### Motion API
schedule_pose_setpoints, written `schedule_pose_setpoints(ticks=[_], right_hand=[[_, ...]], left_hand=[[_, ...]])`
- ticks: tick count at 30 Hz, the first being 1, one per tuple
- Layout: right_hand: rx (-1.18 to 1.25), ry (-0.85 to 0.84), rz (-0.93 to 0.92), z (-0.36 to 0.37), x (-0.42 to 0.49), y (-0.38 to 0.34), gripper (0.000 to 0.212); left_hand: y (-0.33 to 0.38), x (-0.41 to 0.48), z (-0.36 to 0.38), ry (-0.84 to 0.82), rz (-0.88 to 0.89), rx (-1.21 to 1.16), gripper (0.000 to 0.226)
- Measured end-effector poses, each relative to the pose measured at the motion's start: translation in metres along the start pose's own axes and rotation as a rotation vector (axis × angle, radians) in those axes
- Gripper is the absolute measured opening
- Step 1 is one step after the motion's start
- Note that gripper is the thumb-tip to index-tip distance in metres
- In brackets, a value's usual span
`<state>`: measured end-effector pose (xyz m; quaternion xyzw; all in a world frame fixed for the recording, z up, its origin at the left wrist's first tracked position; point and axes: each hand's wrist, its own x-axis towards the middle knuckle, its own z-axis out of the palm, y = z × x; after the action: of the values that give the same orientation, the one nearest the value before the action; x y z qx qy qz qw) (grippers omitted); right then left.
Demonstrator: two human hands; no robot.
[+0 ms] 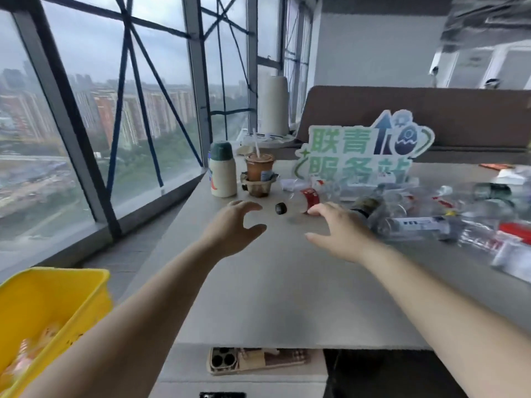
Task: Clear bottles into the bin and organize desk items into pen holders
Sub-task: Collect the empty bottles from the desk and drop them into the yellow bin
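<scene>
Reaching over the grey desk (pixel 287 297), the left hand (pixel 232 228) and right hand (pixel 342 231) flank a clear bottle (pixel 298 204) lying on its side, black cap toward the left hand; both hands' fingers (pixel 247 205) are spread wide, holding nothing. More empty bottles (pixel 416 216) lie heaped at right; the yellow bin (pixel 71 305) sits lower left

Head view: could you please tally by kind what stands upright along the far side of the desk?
Flask: 1
Cups: 2, the straw cup set in the brown cup
Sign: 1
Total: 4
</scene>
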<state>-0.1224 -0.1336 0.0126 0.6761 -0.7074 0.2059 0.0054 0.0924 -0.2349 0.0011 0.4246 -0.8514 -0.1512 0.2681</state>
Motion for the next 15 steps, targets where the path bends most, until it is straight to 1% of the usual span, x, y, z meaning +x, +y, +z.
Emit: schedule_pose_setpoints(ticks=[2,4,6,8,11,13,15], right_hand=[[-0.035,-0.05,0.048,-0.007,-0.004,0.032,0.064],[-0.06,-0.091,0.083,-0.009,-0.004,0.056,0.077],[-0.088,-0.118,0.104,-0.009,0.0,0.075,0.08],[-0.113,-0.138,0.077,-0.006,0.005,0.087,0.073],[-0.18,-0.107,-0.046,0.002,0.011,0.098,0.053],[-0.214,-0.058,-0.152,0.01,0.015,0.103,0.043],[-0.231,-0.018,-0.229,0.017,0.019,0.106,0.038]], left_hand=[[0.012,0.023,0.02,-0.01,0.022,0.042,0.05],[0.018,0.045,0.034,0.02,-0.017,0.083,0.055],[0.022,0.064,0.047,0.019,-0.079,0.123,0.061],[0.021,0.079,0.062,-0.018,-0.084,0.165,0.065],[0.013,0.094,0.085,-0.08,-0.065,0.24,0.061],[0.008,0.098,0.096,-0.096,-0.077,0.208,0.059],[0.007,0.105,0.104,-0.064,-0.097,0.153,0.057]])
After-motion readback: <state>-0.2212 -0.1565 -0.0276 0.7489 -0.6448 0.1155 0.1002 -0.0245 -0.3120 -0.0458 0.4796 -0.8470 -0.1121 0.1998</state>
